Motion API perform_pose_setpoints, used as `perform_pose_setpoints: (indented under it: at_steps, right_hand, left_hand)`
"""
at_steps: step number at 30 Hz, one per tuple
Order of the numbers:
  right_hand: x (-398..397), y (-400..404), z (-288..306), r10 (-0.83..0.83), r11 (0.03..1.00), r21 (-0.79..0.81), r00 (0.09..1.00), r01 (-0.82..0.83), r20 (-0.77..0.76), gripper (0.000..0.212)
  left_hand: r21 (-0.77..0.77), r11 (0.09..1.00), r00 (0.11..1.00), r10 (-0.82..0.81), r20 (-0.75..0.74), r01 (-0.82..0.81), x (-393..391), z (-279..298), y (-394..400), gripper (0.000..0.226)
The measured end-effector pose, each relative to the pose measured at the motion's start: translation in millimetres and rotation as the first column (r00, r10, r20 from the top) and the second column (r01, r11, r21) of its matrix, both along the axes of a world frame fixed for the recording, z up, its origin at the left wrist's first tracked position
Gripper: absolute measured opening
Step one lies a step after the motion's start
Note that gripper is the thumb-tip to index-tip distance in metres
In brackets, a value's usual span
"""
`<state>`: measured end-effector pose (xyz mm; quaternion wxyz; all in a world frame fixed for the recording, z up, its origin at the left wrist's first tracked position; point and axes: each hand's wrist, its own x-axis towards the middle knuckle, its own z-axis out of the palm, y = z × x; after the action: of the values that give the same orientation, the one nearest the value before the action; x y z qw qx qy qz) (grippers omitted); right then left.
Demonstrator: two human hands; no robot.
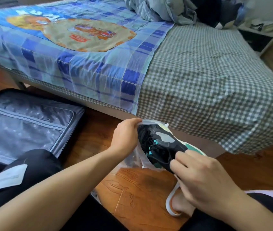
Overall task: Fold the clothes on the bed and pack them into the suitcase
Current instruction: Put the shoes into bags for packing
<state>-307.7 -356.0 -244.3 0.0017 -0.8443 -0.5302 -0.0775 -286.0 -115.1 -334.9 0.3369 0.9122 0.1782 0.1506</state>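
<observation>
Right hand (204,177) grips sneaker (162,144); left hand (125,135) pinches plastic bag (139,161).

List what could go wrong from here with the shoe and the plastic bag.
1. The left hand pinches only the thin plastic bag's rim; it could tear or slip free.
2. The right hand grips the black sneaker at one end, so loose laces may snag on the bag.
</observation>
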Motion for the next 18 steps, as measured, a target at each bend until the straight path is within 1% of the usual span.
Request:
perform_pose_setpoints:
  at_steps: [3,5,8,10,11,12,13,14,15,16,17,18]
  right_hand:
    - [-5.3,13.5,-4.9,-0.001,1.000,0.005,0.999,0.001,0.036,0.033]
    - [-11.3,22.0,-11.9,0.000,1.000,0.018,0.999,-0.001,0.049,0.030]
    - [-15.4,28.1,-17.0,-0.097,0.993,0.068,0.994,0.094,0.048,0.036]
    - [-10.4,25.7,-12.7,-0.169,0.982,0.096,0.985,0.164,0.042,0.037]
    - [-6.0,22.8,-9.7,-0.191,0.978,0.101,0.981,0.185,0.046,0.037]
    - [-1.6,19.2,-7.0,-0.207,0.974,0.101,0.977,0.201,0.052,0.038]
    - [2.6,15.3,-5.5,-0.218,0.973,0.091,0.974,0.212,0.059,0.039]
    - [5.5,11.7,-5.3,-0.215,0.976,0.063,0.974,0.210,0.070,0.040]
    - [7.2,8.4,-6.7,-0.189,0.982,0.016,0.978,0.189,0.086,0.042]
    - [8.0,5.7,-9.5,-0.141,0.988,-0.045,0.985,0.146,0.101,0.044]
    - [8.1,4.1,-12.0,-0.082,0.990,-0.109,0.991,0.094,0.106,0.047]
    - [7.6,3.8,-13.8,-0.030,0.986,-0.163,0.995,0.045,0.099,0.050]
  left_hand:
    - [-0.264,0.960,0.996,0.086,-0.029,-0.091,5.7,-7.1,-13.0,0.043]
    - [-0.394,0.911,0.991,0.133,0.006,-0.120,9.2,-7.9,-16.9,0.042]
    - [-0.428,0.891,0.976,0.203,0.083,-0.149,15.8,-1.9,-15.2,0.037]
    - [-0.453,0.880,0.973,0.207,0.099,-0.141,21.2,8.5,-7.8,0.030]
    - [-0.428,0.897,0.981,0.168,0.100,-0.110,23.9,12.7,-2.8,0.028]
    - [-0.339,0.939,0.991,0.092,0.102,-0.052,25.7,17.1,1.7,0.027]
    - [-0.199,0.980,0.995,-0.007,0.099,0.026,26.8,19.6,5.3,0.026]
    - [-0.053,0.993,0.990,-0.103,0.091,0.108,26.8,21.4,7.2,0.026]
    - [0.064,0.983,0.982,-0.175,0.078,0.170,26.3,22.0,9.2,0.025]
    - [0.135,0.969,0.973,-0.218,0.074,0.207,25.5,22.3,11.9,0.023]
    - [0.157,0.963,0.968,-0.235,0.087,0.219,24.4,23.4,14.4,0.020]
    - [0.140,0.968,0.969,-0.225,0.104,0.209,23.3,25.3,16.8,0.019]
